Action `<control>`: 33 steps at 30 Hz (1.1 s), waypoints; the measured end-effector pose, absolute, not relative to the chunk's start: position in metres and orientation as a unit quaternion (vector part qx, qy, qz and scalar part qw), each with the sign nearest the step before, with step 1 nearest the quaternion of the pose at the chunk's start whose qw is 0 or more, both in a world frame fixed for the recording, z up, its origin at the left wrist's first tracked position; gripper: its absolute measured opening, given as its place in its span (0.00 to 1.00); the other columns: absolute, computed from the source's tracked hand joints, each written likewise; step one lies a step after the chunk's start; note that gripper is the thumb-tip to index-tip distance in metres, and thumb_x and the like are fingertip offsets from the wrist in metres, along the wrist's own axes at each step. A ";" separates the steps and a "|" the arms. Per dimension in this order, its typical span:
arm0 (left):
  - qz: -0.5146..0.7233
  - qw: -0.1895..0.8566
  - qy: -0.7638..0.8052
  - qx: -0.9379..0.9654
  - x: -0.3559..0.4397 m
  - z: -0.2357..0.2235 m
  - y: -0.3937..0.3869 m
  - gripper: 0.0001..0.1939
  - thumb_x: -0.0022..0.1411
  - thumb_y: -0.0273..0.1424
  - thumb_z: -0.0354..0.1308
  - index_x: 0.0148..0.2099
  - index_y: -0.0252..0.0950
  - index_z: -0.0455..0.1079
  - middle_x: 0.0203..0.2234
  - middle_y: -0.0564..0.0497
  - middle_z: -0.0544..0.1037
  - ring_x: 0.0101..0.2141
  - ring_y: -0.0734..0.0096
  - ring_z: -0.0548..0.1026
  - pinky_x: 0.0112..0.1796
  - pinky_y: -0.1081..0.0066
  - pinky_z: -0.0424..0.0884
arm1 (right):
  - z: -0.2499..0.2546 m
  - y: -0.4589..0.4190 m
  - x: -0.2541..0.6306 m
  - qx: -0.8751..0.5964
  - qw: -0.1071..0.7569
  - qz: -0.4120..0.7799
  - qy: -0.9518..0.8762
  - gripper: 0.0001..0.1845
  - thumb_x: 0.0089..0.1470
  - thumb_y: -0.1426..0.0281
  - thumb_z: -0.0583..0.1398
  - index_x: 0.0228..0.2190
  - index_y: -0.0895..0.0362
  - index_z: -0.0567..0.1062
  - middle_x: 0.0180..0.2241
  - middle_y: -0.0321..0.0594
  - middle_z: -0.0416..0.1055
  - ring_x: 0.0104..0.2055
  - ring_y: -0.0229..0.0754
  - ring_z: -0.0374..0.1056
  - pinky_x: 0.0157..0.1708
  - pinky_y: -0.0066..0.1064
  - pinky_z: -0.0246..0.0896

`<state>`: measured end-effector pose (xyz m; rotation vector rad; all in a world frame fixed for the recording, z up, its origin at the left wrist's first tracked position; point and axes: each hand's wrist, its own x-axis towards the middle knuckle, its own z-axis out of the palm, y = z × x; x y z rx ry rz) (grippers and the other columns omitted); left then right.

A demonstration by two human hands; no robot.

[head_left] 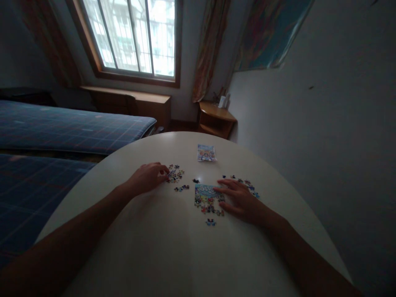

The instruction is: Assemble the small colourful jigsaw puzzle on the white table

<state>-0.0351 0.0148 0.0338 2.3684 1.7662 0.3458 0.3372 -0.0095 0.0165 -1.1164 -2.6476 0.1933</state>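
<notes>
A partly joined jigsaw puzzle lies on the white round table, its lower edge uneven. My right hand rests flat over its right side, fingers spread, with fingertips touching it. To the left, my left hand is closed in a pinch on a puzzle piece at the edge of a loose pile of puzzle pieces; the fingers partly hide that piece. A short joined strip of pieces sits just below the pile. One dark piece lies above the puzzle, and a small joined bit below it.
A printed picture sheet lies toward the far side of the table. More loose pieces are scattered beyond my right hand. A bed with a blue checked mattress stands at left, and a corner shelf stands behind.
</notes>
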 end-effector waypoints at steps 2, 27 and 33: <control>0.117 0.086 0.591 0.793 -0.035 0.033 0.015 0.13 0.62 0.38 0.55 0.45 0.44 0.77 0.38 0.49 0.78 0.34 0.65 0.76 0.37 0.68 0.67 | 0.017 -0.009 0.337 -0.383 0.132 0.069 -0.912 0.24 0.60 0.57 0.58 0.57 0.45 0.70 0.62 0.44 0.63 0.63 0.54 0.58 0.61 0.54 0.52; 0.123 0.095 0.566 0.810 -0.039 0.022 0.024 0.14 0.63 0.38 0.54 0.45 0.37 0.74 0.42 0.43 0.76 0.43 0.59 0.74 0.44 0.64 0.68 | 0.019 -0.010 0.335 -0.391 0.114 0.071 -0.910 0.25 0.60 0.57 0.58 0.58 0.47 0.70 0.62 0.46 0.63 0.64 0.55 0.57 0.61 0.54 0.52; 0.120 0.091 0.567 0.810 -0.040 0.022 0.026 0.13 0.61 0.38 0.55 0.42 0.38 0.75 0.41 0.44 0.76 0.44 0.56 0.73 0.47 0.61 0.67 | 0.020 -0.010 0.335 -0.390 0.109 0.076 -0.911 0.25 0.61 0.58 0.58 0.58 0.48 0.69 0.62 0.47 0.62 0.64 0.56 0.56 0.60 0.56 0.51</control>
